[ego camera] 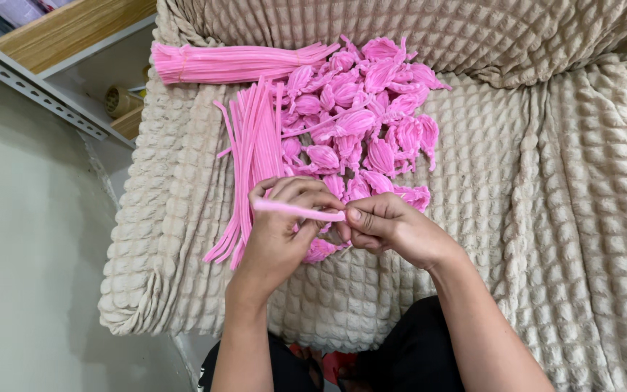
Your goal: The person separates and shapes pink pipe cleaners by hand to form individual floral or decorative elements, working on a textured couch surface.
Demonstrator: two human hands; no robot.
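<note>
A beige quilted cover (560,218), puffed into small squares, drapes the seat that fills most of the view; its right and top edges run out of the picture. On it, just beyond the hands, lies a heap of pink petal shapes bent from pipe cleaners (361,116). Left of the heap a loose row of straight pink pipe cleaners (248,156) runs down toward the left hand, its lower ends partly hidden behind that hand. Above it, a tied bundle of pink pipe cleaners (234,64) lies crosswise, touching the top of the heap.

The left hand (279,236) is curled, fingers bent over a single pink pipe cleaner (299,210) that lies across its fingertips. The right hand (393,229) meets it from the right, thumb and forefinger pressed together on the near end of the same stem, so the piece spans the small gap between the two hands. How far the stem continues inside the right hand's grip cannot be made out. A folded pink petal (321,250) peeks out beneath the left palm; whether the hand grips it is not clear.

At upper left, a grey metal shelf rail (30,83) and a tape roll (119,100) are partly cut off.
</note>
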